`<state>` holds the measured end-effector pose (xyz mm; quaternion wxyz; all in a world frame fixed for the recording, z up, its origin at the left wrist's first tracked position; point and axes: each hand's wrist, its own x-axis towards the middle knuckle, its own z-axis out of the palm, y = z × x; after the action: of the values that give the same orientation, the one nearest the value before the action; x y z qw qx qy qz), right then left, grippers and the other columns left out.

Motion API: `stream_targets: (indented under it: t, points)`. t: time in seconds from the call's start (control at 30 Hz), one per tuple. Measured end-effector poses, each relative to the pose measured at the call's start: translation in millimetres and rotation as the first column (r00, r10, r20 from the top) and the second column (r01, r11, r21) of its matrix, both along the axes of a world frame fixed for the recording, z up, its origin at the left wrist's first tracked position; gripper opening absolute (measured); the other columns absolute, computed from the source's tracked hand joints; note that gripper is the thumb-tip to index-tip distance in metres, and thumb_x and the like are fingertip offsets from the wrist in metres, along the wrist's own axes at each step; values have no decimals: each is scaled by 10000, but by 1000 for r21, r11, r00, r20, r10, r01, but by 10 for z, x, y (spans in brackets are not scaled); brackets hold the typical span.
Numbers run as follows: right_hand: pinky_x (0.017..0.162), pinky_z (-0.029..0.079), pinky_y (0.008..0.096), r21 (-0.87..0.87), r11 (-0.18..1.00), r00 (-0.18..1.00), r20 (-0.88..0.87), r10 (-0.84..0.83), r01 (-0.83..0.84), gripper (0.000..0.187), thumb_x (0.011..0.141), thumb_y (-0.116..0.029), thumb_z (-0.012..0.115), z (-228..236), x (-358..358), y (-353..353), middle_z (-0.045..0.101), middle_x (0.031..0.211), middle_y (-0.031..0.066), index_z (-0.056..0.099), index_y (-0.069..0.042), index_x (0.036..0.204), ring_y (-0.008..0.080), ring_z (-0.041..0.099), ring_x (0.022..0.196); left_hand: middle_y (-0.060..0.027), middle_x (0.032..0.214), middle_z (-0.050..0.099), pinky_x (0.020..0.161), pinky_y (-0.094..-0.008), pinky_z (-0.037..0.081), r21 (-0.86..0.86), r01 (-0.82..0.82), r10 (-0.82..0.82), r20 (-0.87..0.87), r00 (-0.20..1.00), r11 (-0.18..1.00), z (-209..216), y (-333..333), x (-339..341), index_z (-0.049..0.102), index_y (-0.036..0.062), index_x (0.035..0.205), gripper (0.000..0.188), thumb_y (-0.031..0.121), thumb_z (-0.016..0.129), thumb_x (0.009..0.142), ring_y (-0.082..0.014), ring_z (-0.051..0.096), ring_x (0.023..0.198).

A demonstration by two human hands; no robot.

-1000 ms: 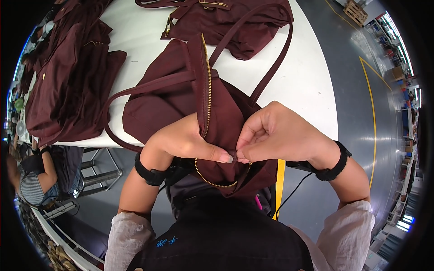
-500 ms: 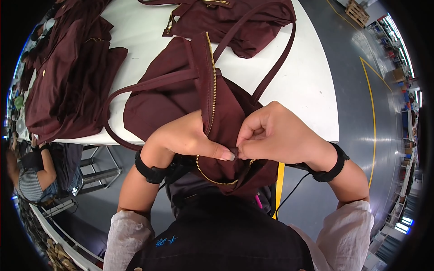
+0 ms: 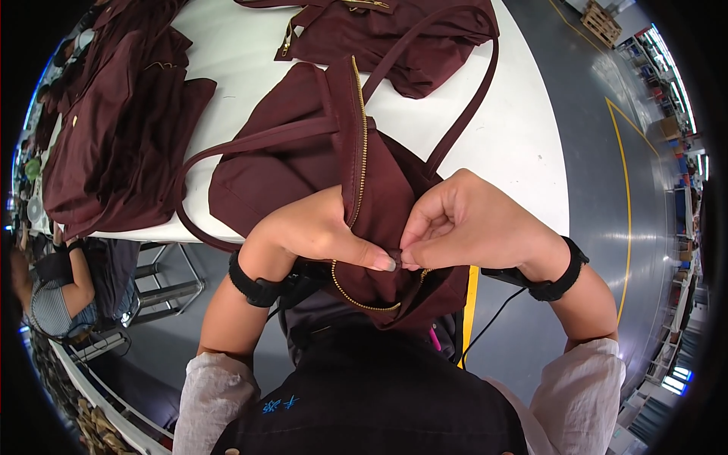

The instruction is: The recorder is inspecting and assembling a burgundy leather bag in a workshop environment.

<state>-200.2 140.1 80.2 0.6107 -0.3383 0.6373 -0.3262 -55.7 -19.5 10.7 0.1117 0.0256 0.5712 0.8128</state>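
Note:
A maroon fabric bag [image 3: 269, 178] with long straps lies over the front edge of the white table, its mouth hanging toward me. A gold-toothed zipper [image 3: 361, 152] runs down its opening and curves below my hands. My left hand [image 3: 322, 235] is closed on the bag's fabric, thumb on top and the other fingers hidden beneath. Right beside that thumb, my right hand [image 3: 462, 227] pinches at the same spot with thumb and forefinger, the other fingers curled. Whatever small piece sits between the right fingertips is too small to make out.
Another maroon bag [image 3: 394, 45] lies at the table's far side. A heap of maroon bags [image 3: 121, 144] covers the left part of the white table [image 3: 523, 152]. At far left a person in a striped garment [image 3: 57, 307] sits near a metal frame [image 3: 171, 288]. A wooden pallet [image 3: 599, 23] stands far right.
The bag's upper zipper edge has dipped slightly and shifted a little right. Both hands stay at nearly the same spot, with the right fingers slightly rearranged.

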Motion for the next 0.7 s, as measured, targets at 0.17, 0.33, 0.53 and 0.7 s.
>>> stream_targets:
  t: [0.17,0.33,0.53,0.7]
  points:
    - [657,521,210,-55,998,995,-104,9,-15,100,712,-11,661,-39,49,-2,685,724,93,682,64,775,106,655,679,-46,985,643,805,-268,487,-30,15,-14,26,1000,999,3,-1,6,580,-31,1100,450,12,777,698,-121,594,901]
    - [626,507,202,-74,997,990,-137,-18,8,85,711,-6,656,-73,105,-7,674,695,84,676,63,757,97,642,658,-48,970,644,790,-266,493,-22,-5,6,36,999,1000,-8,-2,12,581,-30,1094,449,-1,771,688,-120,599,882]
    - [591,493,197,-111,994,990,-138,-38,22,69,714,-1,649,-121,126,3,659,670,76,666,59,743,86,627,630,-44,980,637,787,-266,493,-13,3,-2,47,999,1000,-14,-21,16,578,-26,1103,472,-6,776,675,-120,596,894]
    - [580,490,197,-120,992,988,-147,-44,26,66,713,3,645,-133,136,-1,656,664,73,666,56,745,83,623,617,-46,1000,634,802,-266,489,18,-18,17,71,997,1000,-42,-20,35,573,-25,1119,492,-10,778,673,-123,593,912]
